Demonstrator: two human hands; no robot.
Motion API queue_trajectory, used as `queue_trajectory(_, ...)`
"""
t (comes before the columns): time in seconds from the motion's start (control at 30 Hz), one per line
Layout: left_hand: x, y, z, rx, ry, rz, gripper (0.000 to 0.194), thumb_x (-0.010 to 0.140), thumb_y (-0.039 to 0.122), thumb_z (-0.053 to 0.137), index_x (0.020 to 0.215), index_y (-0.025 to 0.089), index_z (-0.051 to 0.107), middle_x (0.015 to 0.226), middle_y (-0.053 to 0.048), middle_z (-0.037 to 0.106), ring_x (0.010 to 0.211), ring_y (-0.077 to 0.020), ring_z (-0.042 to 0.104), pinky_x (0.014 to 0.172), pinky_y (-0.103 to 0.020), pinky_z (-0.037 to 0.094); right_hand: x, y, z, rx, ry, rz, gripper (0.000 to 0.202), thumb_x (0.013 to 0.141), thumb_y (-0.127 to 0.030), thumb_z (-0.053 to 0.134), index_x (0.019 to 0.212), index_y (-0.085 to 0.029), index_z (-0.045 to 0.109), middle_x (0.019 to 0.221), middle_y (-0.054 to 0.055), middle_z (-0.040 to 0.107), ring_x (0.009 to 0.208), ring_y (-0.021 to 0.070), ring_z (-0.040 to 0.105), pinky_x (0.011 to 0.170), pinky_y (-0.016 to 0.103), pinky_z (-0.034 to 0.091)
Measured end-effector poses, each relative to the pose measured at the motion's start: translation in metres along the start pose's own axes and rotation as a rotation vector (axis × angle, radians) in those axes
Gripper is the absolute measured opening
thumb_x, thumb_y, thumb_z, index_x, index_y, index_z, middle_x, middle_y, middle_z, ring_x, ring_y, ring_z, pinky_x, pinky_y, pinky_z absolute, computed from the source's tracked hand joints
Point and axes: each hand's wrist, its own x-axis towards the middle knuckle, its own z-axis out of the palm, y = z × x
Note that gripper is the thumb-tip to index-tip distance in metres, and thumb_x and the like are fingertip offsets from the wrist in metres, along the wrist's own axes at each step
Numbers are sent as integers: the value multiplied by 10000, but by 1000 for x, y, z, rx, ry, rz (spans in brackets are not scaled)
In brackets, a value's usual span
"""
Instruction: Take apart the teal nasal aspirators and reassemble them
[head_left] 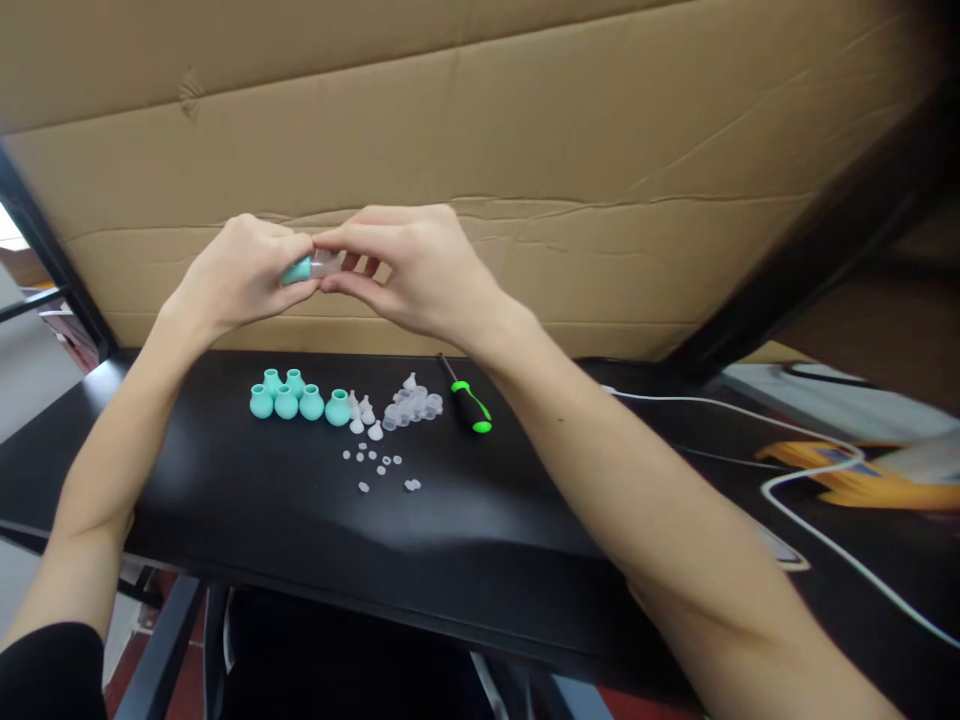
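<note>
My left hand (244, 265) is closed around a teal rubber bulb (298, 271), most of which its fingers hide. With thumb and fingertips, my right hand (409, 260) pinches a clear plastic piece (325, 264) that meets the bulb's neck. Both hands are raised above the black table (247, 500). Below them stand several more teal bulbs (311, 402) with open necks. Beside these are white cone-shaped tips (366, 411) and a cluster of clear plastic caps (412, 406). Several tiny translucent rings (373, 455) lie scattered nearer to me.
A screwdriver (470, 405) with a black and green handle lies right of the caps. Cardboard (525, 130) rises behind the table. On the right, a white cable (780, 480) runs past a yellow-orange packet (847, 475). Dark frame posts stand at both sides.
</note>
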Motion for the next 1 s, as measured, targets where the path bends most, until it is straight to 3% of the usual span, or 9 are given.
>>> queue_trajectory(0.1, -1, 0, -1, 12, 5, -7, 317, 1065, 413, 564, 956, 186, 757, 771, -40, 720, 769, -239, 749, 776, -360, 565, 0, 0, 12, -52, 51, 17, 233, 1075, -286, 658, 1182, -239, 860, 1075, 51, 845, 944, 212, 783, 913, 372, 625)
queue_trajectory(0.3, -1, 7, -5, 26, -32, -5, 362, 1068, 400, 541, 877, 162, 737, 697, -39, 685, 704, -211, 713, 748, -338, 558, -2, -5, 19, -110, 139, 46, 323, 1087, -301, 573, 1006, -256, 883, 915, 2, 842, 888, 178, 798, 830, 308, 609)
queue_trajectory(0.57, -3, 4, -10, -47, 28, -25, 325, 1016, 437, 617, 821, 206, 735, 666, -26, 658, 668, -207, 681, 701, -336, 536, 1, -26, 17, -187, 106, 209, 392, 1141, -398, 502, 943, -231, 796, 954, 54, 814, 939, 221, 759, 872, 342, 559)
queue_trajectory(0.7, -6, 0, -16, 47, 20, -1, 301, 1015, 403, 592, 864, 200, 753, 673, -29, 655, 681, -209, 686, 703, -329, 541, 2, -21, 23, -202, 142, 99, 329, 1155, -358, 472, 1014, -212, 731, 966, 69, 757, 909, 203, 691, 872, 346, 534)
queue_trajectory(0.83, -7, -3, -17, 143, -23, 45, 307, 1028, 378, 561, 875, 188, 748, 720, -55, 686, 672, -211, 671, 690, -334, 536, 1, -14, 29, -243, 99, -37, 263, 1153, -286, 432, 1018, -203, 642, 956, 72, 673, 920, 209, 629, 870, 372, 528)
queue_trajectory(1.0, -6, -4, -16, 184, -85, 130, 299, 1033, 380, 547, 884, 195, 729, 711, -34, 660, 603, -186, 622, 647, -323, 511, -2, -14, 34, -301, 40, -73, 178, 1104, -189, 409, 982, -224, 535, 943, 65, 626, 901, 218, 584, 826, 382, 525)
